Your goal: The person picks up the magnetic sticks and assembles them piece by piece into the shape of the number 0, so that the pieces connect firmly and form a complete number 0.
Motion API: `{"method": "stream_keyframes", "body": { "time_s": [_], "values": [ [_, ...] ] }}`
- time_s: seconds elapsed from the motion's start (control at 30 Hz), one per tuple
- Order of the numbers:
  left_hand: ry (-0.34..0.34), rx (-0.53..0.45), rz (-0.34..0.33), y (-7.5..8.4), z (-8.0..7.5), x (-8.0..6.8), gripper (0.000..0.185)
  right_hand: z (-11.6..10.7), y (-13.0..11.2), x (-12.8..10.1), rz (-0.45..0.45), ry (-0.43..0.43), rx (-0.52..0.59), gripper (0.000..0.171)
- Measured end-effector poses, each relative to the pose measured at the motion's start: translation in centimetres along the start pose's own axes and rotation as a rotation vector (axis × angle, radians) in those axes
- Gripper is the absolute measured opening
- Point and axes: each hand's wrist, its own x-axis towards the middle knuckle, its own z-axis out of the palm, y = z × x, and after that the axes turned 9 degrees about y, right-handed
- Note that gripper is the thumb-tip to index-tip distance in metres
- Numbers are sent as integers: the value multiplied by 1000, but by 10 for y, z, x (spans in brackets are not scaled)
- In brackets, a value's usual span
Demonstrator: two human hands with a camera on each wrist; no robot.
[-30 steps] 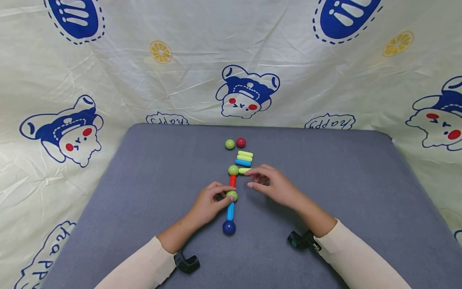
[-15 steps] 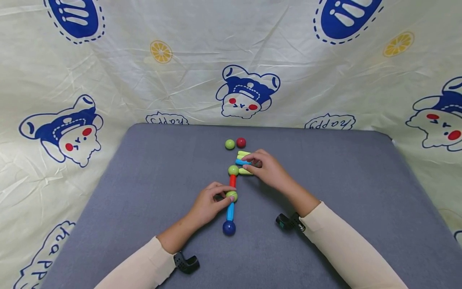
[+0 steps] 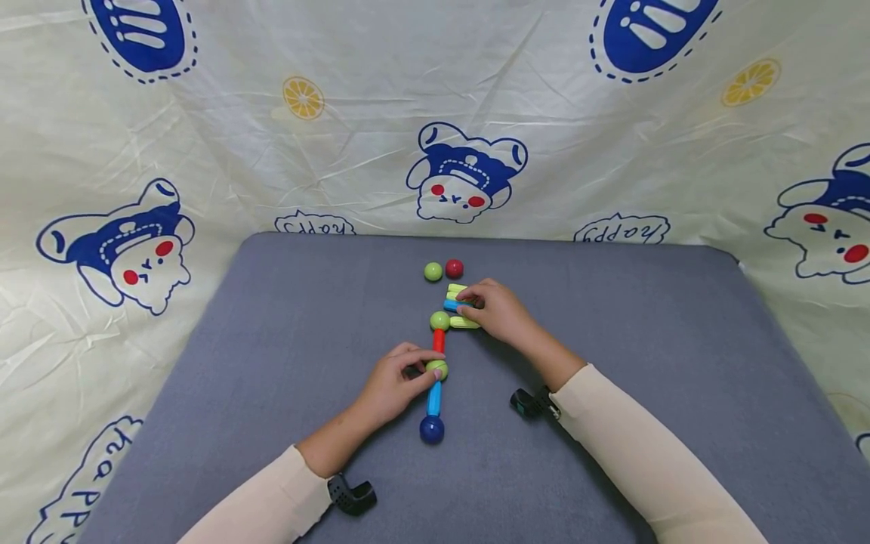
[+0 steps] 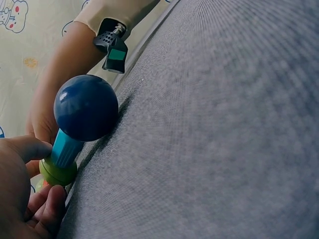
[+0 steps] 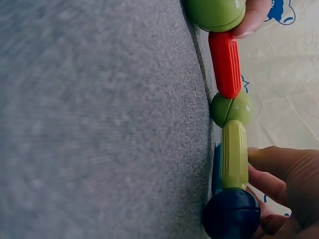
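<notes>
Pinching the middle green ball of the stick-and-ball chain at frame centre, the left hand steadied it; light, rigid, likely jointed, so best held at balls. Farther up, the right hand fingered the blue stick.

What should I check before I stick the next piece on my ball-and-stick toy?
1. Left hand pinches the middle green ball: ok.
2. Chain is joined from the dark blue ball up to the top green ball: ok.
3. Yellow-green stick touches the top green ball: ok.
4. Right hand has a firm hold on the loose blue stick: cannot tell.
5. Spare green ball and red ball lie free on the mat: ok.
</notes>
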Motion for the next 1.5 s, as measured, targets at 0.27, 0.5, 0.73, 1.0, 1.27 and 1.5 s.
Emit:
{"method": "stream_keyframes", "body": {
  "time_s": [0.27,0.5,0.73,1.0,1.27,1.5],
  "values": [
    [7,1,8,-1,1,0,23,3,0,7,-2,-13,-48,22],
    [1,-8,3,-1,1,0,23,5,2,11,21,-21,-78,20],
    [4,-8,1,-1,1,0,23,4,1,10,37,-25,-62,21],
    [14,-11,-3,-1,1,0,23,-7,-8,-1,46,15,32,25],
    [39,-12,-8,0,1,1,24,-23,-14,-23,47,36,114,26],
    [94,-22,-14,0,3,1,24,-30,-15,-45,40,45,133,24]
  ]
}}
